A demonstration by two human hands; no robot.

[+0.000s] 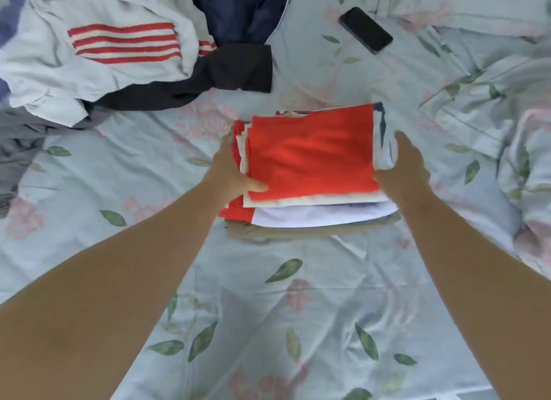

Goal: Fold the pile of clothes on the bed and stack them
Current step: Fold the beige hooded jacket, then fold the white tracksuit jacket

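Two bare hands flank a stack of folded clothes (316, 218) in the middle of the bed. The left hand (234, 168) lies flat against the stack's left edge, with straight fingers running up the side and the thumb resting on the top layer. The right hand (410, 164) mirrors it on the right edge, fingers straight and together, the thumb touching the near right corner. Neither hand is curled round any cloth – both press inward with open palms, though motion blur softens the right one.

Topmost in the stack is a red folded garment (313, 155). Below it sit a cream layer, a white layer (322, 215) and a tan garment (268, 232) at the bottom, with a strip of navy showing at the far right edge.

Unfolded clothes lie in a heap at the upper left, well apart from the stack – a white garment with red stripes (119, 42), a navy garment (238, 9) behind it, a black garment (235, 69) spilling toward the centre, and a grey garment (18, 137) at the left edge.

A black phone (365, 29) lies face up on the floral bedsheet (268, 310) beyond the stack, and a rumpled floral quilt (492, 110) fills the right side.
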